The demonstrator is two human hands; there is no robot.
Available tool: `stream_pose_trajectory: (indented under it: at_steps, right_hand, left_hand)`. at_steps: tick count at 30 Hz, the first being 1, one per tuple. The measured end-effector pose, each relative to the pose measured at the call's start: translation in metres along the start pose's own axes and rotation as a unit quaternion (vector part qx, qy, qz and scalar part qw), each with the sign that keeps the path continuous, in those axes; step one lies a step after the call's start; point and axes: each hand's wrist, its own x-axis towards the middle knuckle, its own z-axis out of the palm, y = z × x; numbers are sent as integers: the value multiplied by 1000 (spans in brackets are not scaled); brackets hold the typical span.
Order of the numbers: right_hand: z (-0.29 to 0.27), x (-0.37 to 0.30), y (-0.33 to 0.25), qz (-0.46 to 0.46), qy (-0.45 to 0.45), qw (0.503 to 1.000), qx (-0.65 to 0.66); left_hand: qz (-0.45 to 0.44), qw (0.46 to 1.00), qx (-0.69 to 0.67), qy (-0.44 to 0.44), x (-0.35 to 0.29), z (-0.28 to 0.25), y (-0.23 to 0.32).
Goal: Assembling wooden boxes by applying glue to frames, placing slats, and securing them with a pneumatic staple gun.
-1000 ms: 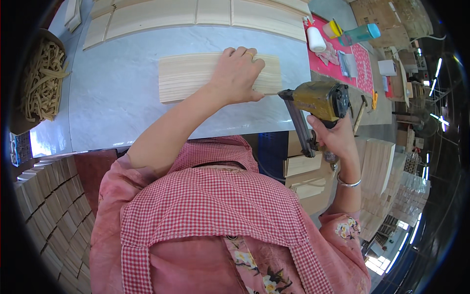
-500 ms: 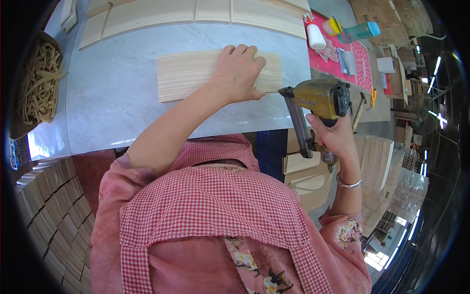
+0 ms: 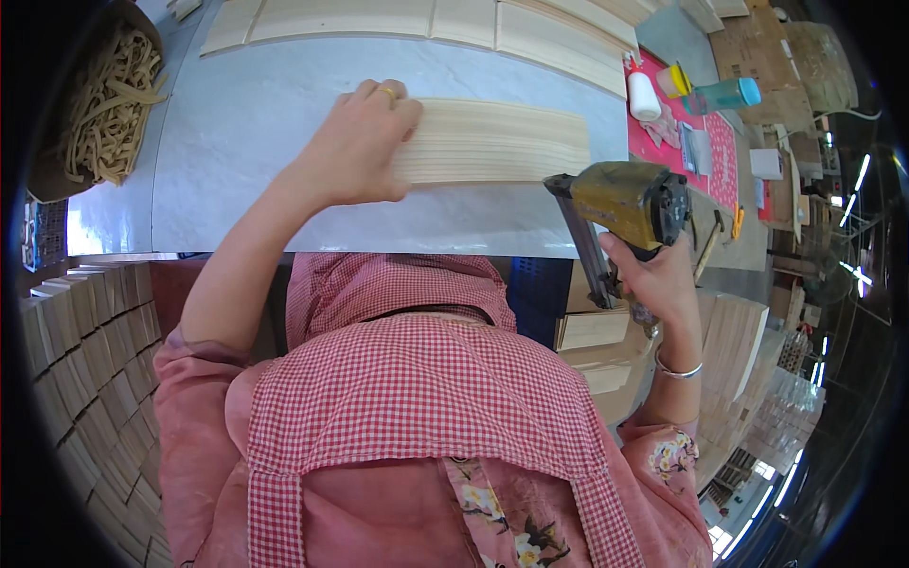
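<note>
A pale, grained wooden board (image 3: 507, 142) lies flat on the grey marbled tabletop (image 3: 246, 123). My left hand (image 3: 365, 142) grips its left end from above, with the thumb at the near edge and the fingers toward the far edge; the palm hides that end. In my right hand (image 3: 658, 279) is a yellow and black nail gun (image 3: 620, 204), fingers wrapped round its handle. The gun's nose is close to the near right corner of the board, and whether they touch I cannot tell.
Longer wooden boards (image 3: 360, 21) lie along the table's far side. A box of tan strips (image 3: 114, 104) stands at the left. To the right, a pink mat (image 3: 721, 156) bears a white bottle (image 3: 644, 97) and a teal bottle (image 3: 724, 97). Stacked wood (image 3: 90, 350) stands lower left.
My left hand has slid from the board's middle right to its left end. In the picture, the board sits farther right; the whole view has also shifted. The nail gun stays in my right hand.
</note>
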Motion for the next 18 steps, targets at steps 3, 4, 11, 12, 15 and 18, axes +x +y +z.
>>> stream_pose_trajectory:
  at_steps: [3,4,11,12,15,18]
  right_hand:
    - [7,4,-9,1,-28,1000,-3]
    - [7,5,-10,2,-28,1000,-4]
    - [13,8,-9,8,-33,999,-2]
    - [15,8,-9,6,-32,999,4]
    - [16,7,-10,39,-35,999,8]
    - [17,5,-13,135,-46,990,6]
  left_hand:
    - [-28,999,-31,0,8,6,14]
    - [-28,999,-32,0,8,7,15]
    - [-41,998,-43,11,6,11,18]
    - [-38,998,-43,17,6,12,18]
    - [-27,998,-43,30,6,15,18]
    - [-6,997,-39,59,4,18,15]
